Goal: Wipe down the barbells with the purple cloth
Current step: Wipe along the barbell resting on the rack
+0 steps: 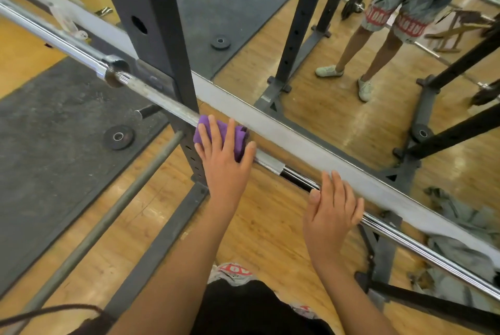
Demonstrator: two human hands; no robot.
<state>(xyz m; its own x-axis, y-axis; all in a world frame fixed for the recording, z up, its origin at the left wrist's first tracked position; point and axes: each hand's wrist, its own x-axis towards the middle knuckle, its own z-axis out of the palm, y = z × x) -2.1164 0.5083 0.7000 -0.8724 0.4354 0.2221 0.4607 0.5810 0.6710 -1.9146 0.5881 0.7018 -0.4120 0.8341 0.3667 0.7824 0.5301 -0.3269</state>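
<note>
A long steel barbell (151,93) runs diagonally from upper left to lower right, resting on a dark squat rack (159,37). The purple cloth (240,137) is draped over the bar just right of the rack upright. My left hand (224,156) lies flat on the cloth with straight, spread fingers, pressing it onto the bar. My right hand (332,213) rests on the bar further right, fingers laid over its far side and the thumb on the near side.
A wall mirror (338,64) stands right behind the bar and reflects me and the rack. A thinner safety bar (108,215) slants below. Small weight plates (119,137) lie on grey floor mats at the left. Grey rags (460,226) lie on the floor at right.
</note>
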